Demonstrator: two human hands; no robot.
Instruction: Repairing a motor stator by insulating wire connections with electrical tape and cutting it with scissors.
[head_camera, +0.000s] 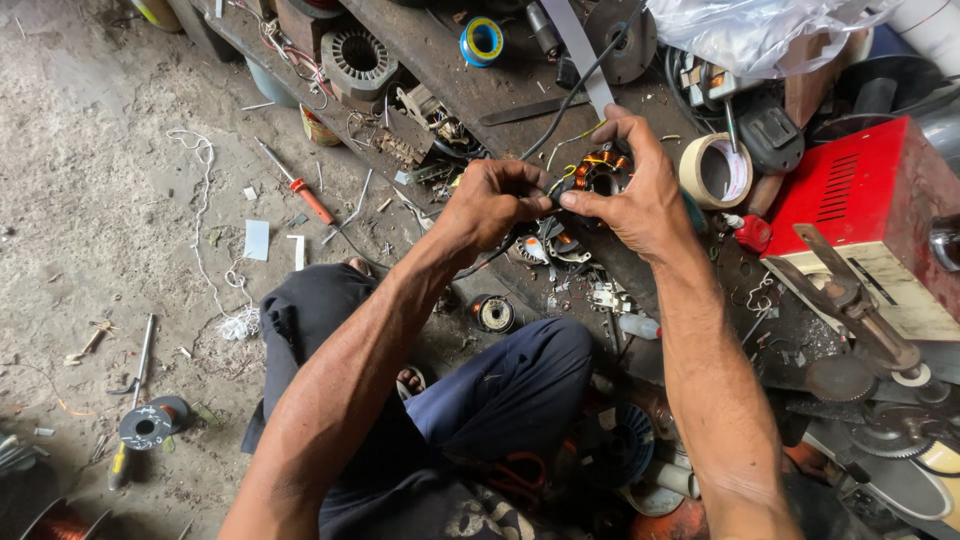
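Both hands (left hand (490, 205), right hand (640, 195)) grip coil (600, 170).

copper-orange windings banded with yellow are seen on the black motor stator (600, 170). a red body with a cream front panel is shown by the metal box (872, 215). the tape roll (714, 170) is coloured beige, the small spool (482, 41) blue and yellow. an orange handle is carried by the screwdriver (297, 190). dark navy is worn as trousers (500, 395). the floor (90, 230) is grey-brown.
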